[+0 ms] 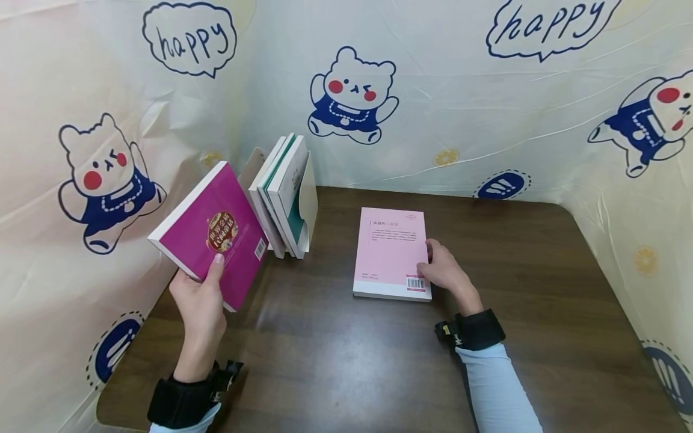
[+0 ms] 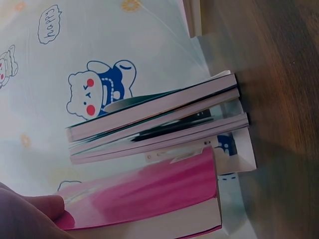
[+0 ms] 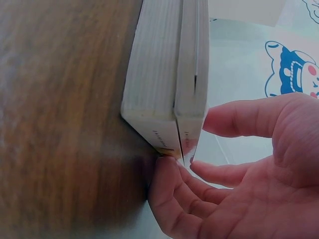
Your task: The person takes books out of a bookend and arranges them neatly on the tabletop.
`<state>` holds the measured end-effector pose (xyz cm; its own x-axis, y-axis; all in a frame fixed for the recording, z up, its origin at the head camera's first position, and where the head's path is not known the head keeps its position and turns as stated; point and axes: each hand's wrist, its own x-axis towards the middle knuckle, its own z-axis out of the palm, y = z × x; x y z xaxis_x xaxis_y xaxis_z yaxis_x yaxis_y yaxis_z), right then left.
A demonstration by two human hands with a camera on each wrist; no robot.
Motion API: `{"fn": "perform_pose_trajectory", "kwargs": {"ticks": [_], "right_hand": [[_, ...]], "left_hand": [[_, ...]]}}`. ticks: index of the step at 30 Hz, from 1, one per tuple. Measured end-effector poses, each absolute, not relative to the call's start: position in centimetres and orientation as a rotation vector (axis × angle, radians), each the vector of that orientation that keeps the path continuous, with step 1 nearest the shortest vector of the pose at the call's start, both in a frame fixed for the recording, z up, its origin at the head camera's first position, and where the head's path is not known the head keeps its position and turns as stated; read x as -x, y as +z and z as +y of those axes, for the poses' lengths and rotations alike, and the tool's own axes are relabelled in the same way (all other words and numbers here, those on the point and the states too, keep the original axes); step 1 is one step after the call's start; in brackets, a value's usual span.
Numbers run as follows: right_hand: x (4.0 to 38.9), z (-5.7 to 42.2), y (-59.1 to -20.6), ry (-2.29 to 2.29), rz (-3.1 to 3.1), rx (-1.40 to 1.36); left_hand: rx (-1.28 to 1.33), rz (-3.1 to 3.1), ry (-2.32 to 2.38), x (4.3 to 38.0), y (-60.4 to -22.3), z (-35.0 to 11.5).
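My left hand (image 1: 201, 304) grips a thick magenta book (image 1: 243, 219) at its lower left corner, with the thumb on the cover. The book is tilted in the air, just left of several upright books (image 1: 288, 174) in a white bookend (image 1: 310, 201). In the left wrist view the magenta book (image 2: 149, 191) is beside those books' edges. On the table, a pink book (image 1: 392, 249) lies flat, barcode side up. My right hand (image 1: 446, 267) holds its right edge, thumb over the cover. The right wrist view shows a thicker book (image 3: 152, 64) beneath it, fingers at the spines.
A dark brown wooden table (image 1: 335, 361) carries the books. Behind it and along its sides hangs a pale sheet (image 1: 433, 108) printed with bears and "happy" bubbles. The bookend group stands near the table's back left edge.
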<state>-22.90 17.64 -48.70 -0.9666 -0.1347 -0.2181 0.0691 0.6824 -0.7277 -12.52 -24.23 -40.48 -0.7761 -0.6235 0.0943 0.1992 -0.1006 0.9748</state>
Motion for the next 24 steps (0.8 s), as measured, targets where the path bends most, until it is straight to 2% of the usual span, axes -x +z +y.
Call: {"fn": "perform_pose_trajectory", "kwargs": {"ticks": [24], "right_hand": [[22.7,17.5,-48.4,-1.153,2.650,0.055]], "left_hand": [[-0.465,-1.641,-1.951,10.4,-40.2,-23.3]]}}
